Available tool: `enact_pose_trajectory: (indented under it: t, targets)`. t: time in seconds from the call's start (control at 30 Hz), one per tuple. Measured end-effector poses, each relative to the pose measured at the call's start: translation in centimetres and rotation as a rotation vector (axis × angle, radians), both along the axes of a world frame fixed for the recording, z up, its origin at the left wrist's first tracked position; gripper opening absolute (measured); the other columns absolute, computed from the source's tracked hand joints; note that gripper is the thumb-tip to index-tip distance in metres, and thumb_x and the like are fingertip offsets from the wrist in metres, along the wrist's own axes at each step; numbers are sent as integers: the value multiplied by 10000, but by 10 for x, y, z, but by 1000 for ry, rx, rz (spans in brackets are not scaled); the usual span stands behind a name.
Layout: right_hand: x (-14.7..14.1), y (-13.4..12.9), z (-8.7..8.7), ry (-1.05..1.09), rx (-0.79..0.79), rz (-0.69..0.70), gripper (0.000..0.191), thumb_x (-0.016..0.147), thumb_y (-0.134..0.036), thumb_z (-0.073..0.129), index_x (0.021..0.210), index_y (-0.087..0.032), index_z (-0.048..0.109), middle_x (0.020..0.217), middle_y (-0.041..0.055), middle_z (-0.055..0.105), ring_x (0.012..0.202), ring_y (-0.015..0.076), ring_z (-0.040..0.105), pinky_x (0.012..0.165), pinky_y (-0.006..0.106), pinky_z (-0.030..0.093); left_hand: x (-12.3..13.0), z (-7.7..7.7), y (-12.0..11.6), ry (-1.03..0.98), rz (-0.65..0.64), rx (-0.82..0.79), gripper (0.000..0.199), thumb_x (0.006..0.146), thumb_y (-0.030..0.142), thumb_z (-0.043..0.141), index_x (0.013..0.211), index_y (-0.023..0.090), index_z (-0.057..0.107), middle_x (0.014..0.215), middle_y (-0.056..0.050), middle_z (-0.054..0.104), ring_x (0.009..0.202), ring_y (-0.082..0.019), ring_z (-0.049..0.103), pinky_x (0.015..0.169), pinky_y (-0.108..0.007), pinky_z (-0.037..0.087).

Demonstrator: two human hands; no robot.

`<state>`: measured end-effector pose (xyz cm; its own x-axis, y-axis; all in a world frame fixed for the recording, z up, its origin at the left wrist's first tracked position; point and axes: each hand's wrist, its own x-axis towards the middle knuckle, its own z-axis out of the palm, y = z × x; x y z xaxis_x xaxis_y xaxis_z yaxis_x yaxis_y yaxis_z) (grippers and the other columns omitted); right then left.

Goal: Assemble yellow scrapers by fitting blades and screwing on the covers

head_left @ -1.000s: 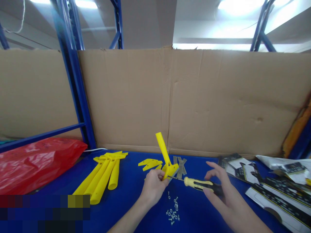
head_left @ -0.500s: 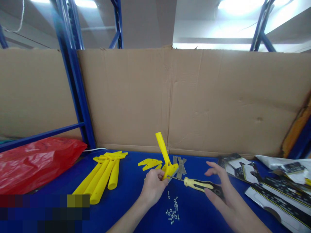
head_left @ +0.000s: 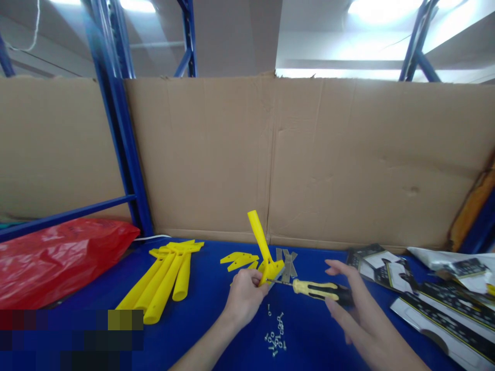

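My left hand [head_left: 247, 293] is closed around the head of a yellow plastic scraper [head_left: 260, 239], whose tubular handle points up and away. A grey blade edge shows along the head's right side. At the scraper head sits the tip of a screwdriver [head_left: 315, 290] with a cream and black handle. My right hand [head_left: 358, 314] supports the handle's butt end at the palm, thumb touching near it and index finger stretched out away from it. Small screws and nuts [head_left: 275, 340] lie scattered below. Flat grey blades [head_left: 286, 263] and loose yellow plates [head_left: 237, 260] lie behind the hands.
Several yellow scraper handles [head_left: 170, 283] are stacked at left, beside a red plastic bag [head_left: 69, 260]. Black and white printed card packages [head_left: 444, 319] are piled at right. A cardboard wall [head_left: 209, 154] and blue rack posts [head_left: 127, 149] bound the blue table [head_left: 216, 330].
The screwdriver handle has rotated about its shaft, and the right hand's fingers have shifted slightly. The left hand and the scraper keep the same place.
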<state>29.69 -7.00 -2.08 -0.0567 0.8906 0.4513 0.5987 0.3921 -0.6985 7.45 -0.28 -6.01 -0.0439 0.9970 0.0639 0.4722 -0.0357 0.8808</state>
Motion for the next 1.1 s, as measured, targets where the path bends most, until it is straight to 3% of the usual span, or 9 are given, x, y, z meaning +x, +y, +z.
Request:
enact_pose_trajectory:
  t: [0.07, 0.17, 0.4, 0.53, 0.6, 0.83, 0.93, 1.0, 1.1]
  targets:
    - [3, 0, -2, -1, -19, 72, 430, 892, -385, 444, 1302, -298, 347, 1161, 76, 522, 503, 86, 506, 466, 250, 510, 0, 1, -1, -6, 2, -8, 155, 648, 317, 697, 676, 166, 675, 662, -17, 689, 680, -192, 635, 578, -240, 429]
    - [6, 2, -7, 34, -63, 141, 399, 895, -344, 434, 1283, -309, 347, 1070, 47, 538, 541, 104, 517, 515, 261, 511, 1, 3, -2, -6, 1, -14, 150, 649, 317, 700, 670, 170, 674, 649, -10, 686, 676, -189, 633, 579, -239, 431]
    - [2, 2, -2, -113, -41, 5, 393, 922, -424, 370, 1284, -271, 357, 873, 10, 560, 570, 127, 531, 549, 251, 481, 1, 3, -2, 8, -9, -4, 153, 667, 317, 683, 680, 164, 680, 629, -11, 673, 641, -184, 624, 567, -245, 425]
    - [5, 0, -1, -113, -6, 62, 459, 912, -392, 397, 1340, -293, 265, 1111, 53, 516, 782, 153, 597, 689, 275, 520, 0, 3, -2, 8, -3, -9, 162, 660, 324, 694, 683, 164, 681, 630, -14, 673, 661, -187, 627, 574, -242, 427]
    - [6, 0, -2, -116, -25, 110, 450, 916, -362, 391, 1339, -300, 253, 1141, 62, 497, 826, 159, 597, 728, 289, 521, 0, 2, -1, 3, -6, -6, 162, 661, 323, 695, 685, 164, 680, 640, -17, 677, 672, -190, 630, 579, -242, 431]
    - [2, 3, 1, -157, -62, 48, 400, 938, -406, 355, 1307, -255, 323, 815, 3, 546, 631, 143, 548, 605, 263, 482, 0, 2, 0, -8, -5, -17, 181, 657, 331, 697, 687, 154, 676, 650, -21, 681, 685, -195, 636, 592, -250, 445]
    - [2, 1, 2, -119, -61, 59, 453, 922, -381, 383, 1349, -271, 275, 939, 24, 561, 638, 134, 562, 599, 257, 493, 0, 2, 0, -14, -17, -18, 208, 648, 360, 706, 681, 156, 678, 645, -19, 682, 693, -200, 637, 597, -253, 447]
    - [3, -1, 2, -99, -44, 87, 491, 899, -343, 421, 1357, -288, 253, 1064, 44, 536, 726, 141, 591, 676, 275, 514, 0, 2, 0, -13, -13, -17, 212, 644, 364, 711, 682, 158, 679, 645, -19, 683, 694, -200, 636, 598, -251, 446]
    - [4, -2, 2, -117, -45, 135, 466, 894, -293, 415, 1334, -290, 262, 1091, 51, 515, 791, 148, 593, 746, 293, 511, 0, 1, 0, -11, -8, -16, 194, 649, 348, 707, 693, 160, 681, 649, -17, 681, 688, -196, 633, 592, -246, 440]
